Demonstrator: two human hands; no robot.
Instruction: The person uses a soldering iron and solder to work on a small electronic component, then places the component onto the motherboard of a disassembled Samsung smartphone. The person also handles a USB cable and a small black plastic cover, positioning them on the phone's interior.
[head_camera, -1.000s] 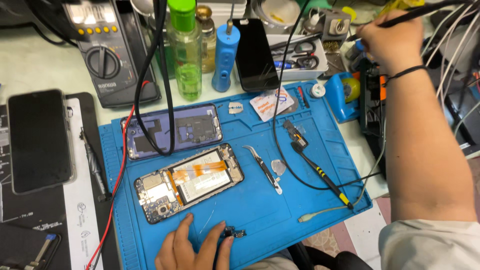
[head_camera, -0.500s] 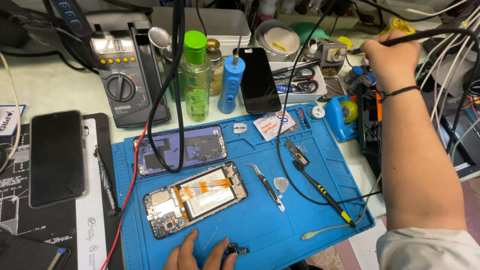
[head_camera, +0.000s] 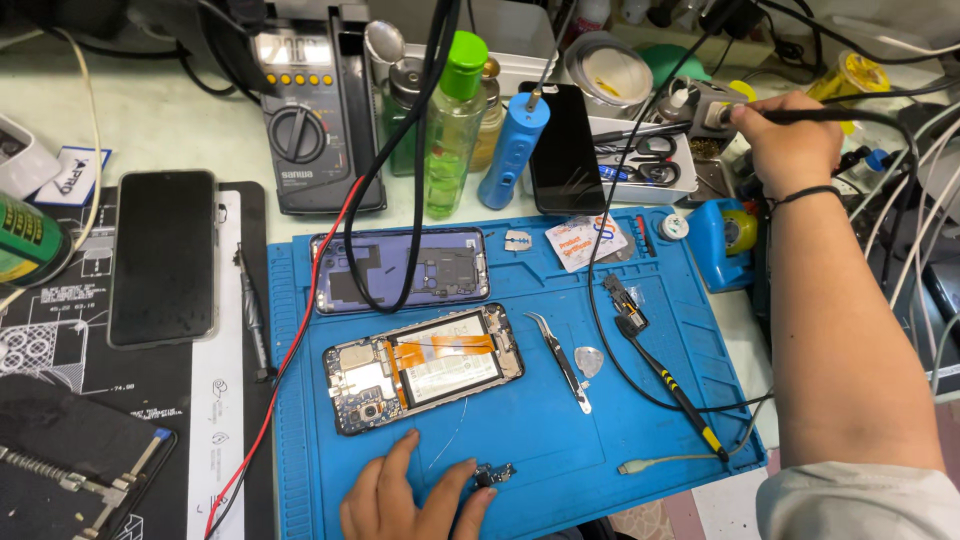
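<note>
My left hand (head_camera: 405, 500) rests on the near edge of the blue work mat (head_camera: 540, 440), its fingers pinning a small dark circuit part (head_camera: 492, 474). Just beyond it lies an opened phone (head_camera: 422, 366) with its battery and orange flex cable showing. Farther back lies the purple rear cover (head_camera: 400, 268). My right hand (head_camera: 788, 145) reaches to the far right and grips a black soldering iron handle (head_camera: 830, 116), its tip at a metal stand (head_camera: 695, 100). Tweezers (head_camera: 560, 360) and a guitar-pick opener (head_camera: 589, 361) lie between the hands.
A multimeter (head_camera: 300, 120) stands at the back with red and black leads trailing over the mat. A green-capped bottle (head_camera: 450, 125), a blue pen tool (head_camera: 512, 150) and a dark phone (head_camera: 563, 150) stand behind the mat. Another phone (head_camera: 163, 255) lies left. A black probe (head_camera: 670, 385) lies right.
My right hand has moved down and left with the soldering iron toward the metal stand. The view has tilted toward the back of the bench. My left hand stays on the small part.
</note>
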